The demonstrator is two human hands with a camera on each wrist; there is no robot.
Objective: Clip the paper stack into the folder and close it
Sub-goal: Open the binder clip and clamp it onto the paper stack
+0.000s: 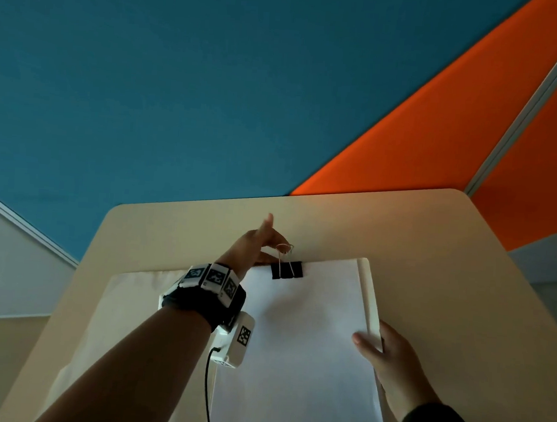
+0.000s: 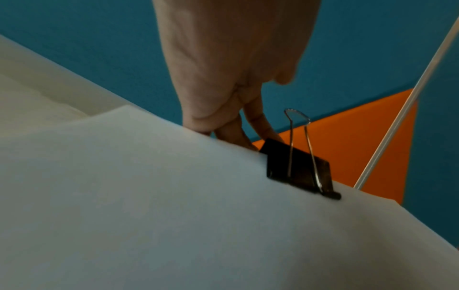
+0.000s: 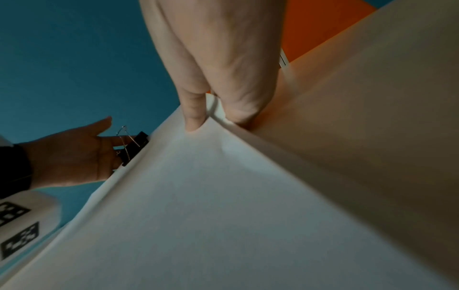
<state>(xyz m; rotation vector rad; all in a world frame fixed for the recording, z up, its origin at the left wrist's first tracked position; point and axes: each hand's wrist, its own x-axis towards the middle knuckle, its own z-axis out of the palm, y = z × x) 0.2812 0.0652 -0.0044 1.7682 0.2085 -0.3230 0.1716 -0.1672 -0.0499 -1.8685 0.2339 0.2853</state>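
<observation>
Two partition panels, blue (image 1: 180,90) and orange (image 1: 455,123), stand behind the far edge of the desk (image 1: 432,239). On it lies the open folder (image 1: 128,299), with the paper stack (image 1: 302,326) toward the desk's right side. The right hand (image 1: 395,364) pinches the stack's right edge, thumb on top. At the stack's far edge the left hand (image 1: 252,245) lies with fingers (image 2: 233,133) extended, seemingly touching the black binder clip (image 1: 286,270); its wrist camera covers part of the paper.

no legible text or labels
</observation>
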